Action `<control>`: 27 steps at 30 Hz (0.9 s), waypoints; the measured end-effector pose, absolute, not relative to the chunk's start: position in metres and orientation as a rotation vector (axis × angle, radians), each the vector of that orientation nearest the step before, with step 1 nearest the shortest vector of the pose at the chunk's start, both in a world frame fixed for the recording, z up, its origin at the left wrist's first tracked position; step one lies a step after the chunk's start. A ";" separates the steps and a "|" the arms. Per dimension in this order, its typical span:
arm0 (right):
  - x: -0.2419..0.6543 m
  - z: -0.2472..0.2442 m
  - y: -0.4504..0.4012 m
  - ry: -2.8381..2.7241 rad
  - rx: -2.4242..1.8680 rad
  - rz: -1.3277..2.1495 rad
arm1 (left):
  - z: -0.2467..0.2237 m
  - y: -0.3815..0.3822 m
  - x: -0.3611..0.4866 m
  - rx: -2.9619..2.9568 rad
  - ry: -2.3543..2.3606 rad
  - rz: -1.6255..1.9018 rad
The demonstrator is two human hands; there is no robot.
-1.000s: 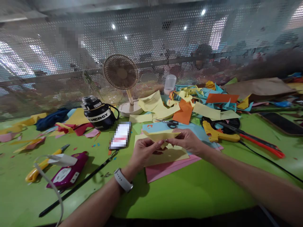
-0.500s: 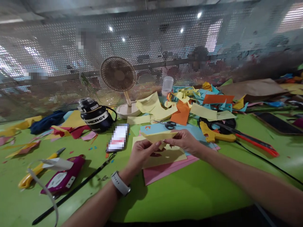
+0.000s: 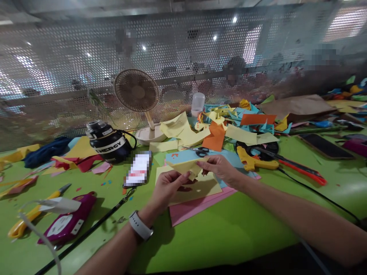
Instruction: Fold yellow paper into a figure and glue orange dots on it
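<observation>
A folded piece of pale yellow paper (image 3: 183, 166) is pinched between my two hands, just above the table. My left hand (image 3: 171, 186) grips its near left side with thumb and fingers. At its right end, my right hand (image 3: 219, 168) closes thumb and fingertips on the paper. Beneath my hands lies a flat yellow sheet (image 3: 206, 188), on top of pink paper (image 3: 187, 212). Light blue paper (image 3: 229, 156) is behind them, with small scissors (image 3: 201, 151) resting on it. The fingers partly cover the folded piece.
A yellow glue gun (image 3: 255, 160), a cutter with a red edge (image 3: 306, 172) and a phone (image 3: 326, 146) lie to the right. Leftward are a lit phone (image 3: 138, 169), a black bottle (image 3: 110, 145) and a purple device (image 3: 69, 221). Behind stand a fan (image 3: 137, 91) and paper scraps (image 3: 218, 133).
The held yellow paper has tilted, and a folded flap now points down between my hands. My right fingers have shifted slightly along it. The whole view has slid a little.
</observation>
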State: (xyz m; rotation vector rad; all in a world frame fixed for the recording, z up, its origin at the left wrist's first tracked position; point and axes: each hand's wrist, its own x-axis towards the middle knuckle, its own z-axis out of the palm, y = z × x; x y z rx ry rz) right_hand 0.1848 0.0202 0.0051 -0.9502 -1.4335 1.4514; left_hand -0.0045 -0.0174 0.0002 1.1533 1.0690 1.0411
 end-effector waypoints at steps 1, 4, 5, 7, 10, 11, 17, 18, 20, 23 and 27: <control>0.185 0.005 0.020 -1.435 -0.946 1.452 | 0.000 -0.018 -0.005 1.151 1.074 1.041; 0.185 0.005 0.020 -1.453 -0.945 1.441 | 0.002 -0.018 -0.005 1.135 1.094 1.053; 0.185 0.004 0.021 -1.458 -0.945 1.435 | 0.003 -0.018 -0.005 1.123 1.098 1.066; 0.186 0.004 0.022 -1.466 -0.946 1.421 | 0.004 -0.017 -0.005 1.093 1.096 1.103; 0.187 0.004 0.023 -1.477 -0.954 1.399 | 0.005 -0.016 -0.005 1.050 1.081 1.156; 0.187 0.004 0.023 -1.478 -0.960 1.394 | 0.004 -0.015 -0.006 1.043 1.075 1.163; 0.187 0.008 0.022 -1.450 -0.994 1.408 | 0.001 -0.014 -0.007 1.068 1.035 1.142; 0.187 0.008 0.022 -1.447 -0.998 1.409 | 0.001 -0.014 -0.007 1.068 1.027 1.138; 0.187 0.008 0.022 -1.439 -1.004 1.411 | 0.001 -0.015 -0.007 1.054 1.017 1.132; 0.187 0.008 0.021 -1.409 -1.018 1.425 | 0.001 -0.014 -0.006 1.025 1.006 1.118; 0.186 0.010 0.018 -1.424 -1.050 1.479 | 0.001 -0.011 -0.005 0.976 0.997 1.164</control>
